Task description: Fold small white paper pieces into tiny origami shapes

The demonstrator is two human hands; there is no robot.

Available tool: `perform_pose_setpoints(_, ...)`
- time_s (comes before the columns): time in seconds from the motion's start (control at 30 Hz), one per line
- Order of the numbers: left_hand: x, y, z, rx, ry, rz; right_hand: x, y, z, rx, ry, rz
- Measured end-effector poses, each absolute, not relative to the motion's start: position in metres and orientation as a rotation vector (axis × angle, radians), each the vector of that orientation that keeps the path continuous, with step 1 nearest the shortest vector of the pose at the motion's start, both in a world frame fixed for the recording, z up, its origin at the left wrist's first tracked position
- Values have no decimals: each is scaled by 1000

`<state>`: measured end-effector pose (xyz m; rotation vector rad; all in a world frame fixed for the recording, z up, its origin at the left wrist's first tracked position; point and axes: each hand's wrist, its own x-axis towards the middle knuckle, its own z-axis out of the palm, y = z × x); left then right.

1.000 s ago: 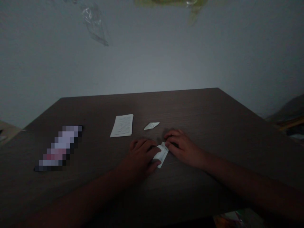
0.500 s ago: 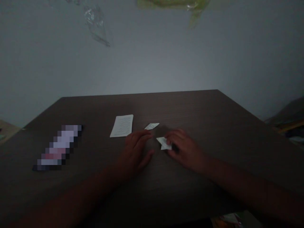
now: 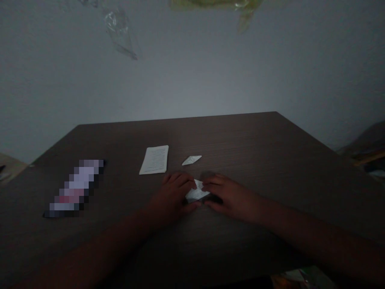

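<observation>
Between my two hands is a small folded piece of printed paper [image 3: 197, 193], close above or on the dark table [image 3: 240, 144]. My left hand [image 3: 174, 194] grips its left side, fingers at the far edge and thumb at the near edge. On the right side, my right hand [image 3: 230, 196] pinches it with fingers and thumb, hiding part of the folds. Just beyond my hands lies a second folded paper [image 3: 191, 160], diamond-shaped and flat. A stack of printed paper sheets [image 3: 155, 159] rests to its left.
At the left of the table lies a phone-like flat device [image 3: 76, 186] with its screen blurred out. A pale wall [image 3: 192, 72] rises behind the table, with clear plastic [image 3: 120, 34] and yellow plastic [image 3: 216, 4] on it. Items stand beyond the right edge.
My right hand has brought the folded paper a little left and nearer. My left hand has closed on its left side, and the paper is turned. The diamond-shaped paper stays put.
</observation>
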<state>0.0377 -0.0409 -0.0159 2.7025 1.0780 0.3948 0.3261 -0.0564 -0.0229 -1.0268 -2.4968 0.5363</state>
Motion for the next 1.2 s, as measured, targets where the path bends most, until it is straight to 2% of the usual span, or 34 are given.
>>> perform_pose_setpoints(0.13, 38, -40, -18, 2704, 1089, 368, 325, -54, -23, -1010, -2472, 584)
perform_pose_setpoints(0.47, 38, -41, -12, 2800, 979, 415, 325, -50, -19, -984, -2551, 432)
perform_pose_setpoints(0.97, 35, -34, -22, 2794, 1034, 422, 341, -32, -13, -997, -2525, 619)
perform_pose_setpoints(1.2, 33, -33, -19, 2759, 1039, 403, 349, -27, -10, -986, -2511, 599)
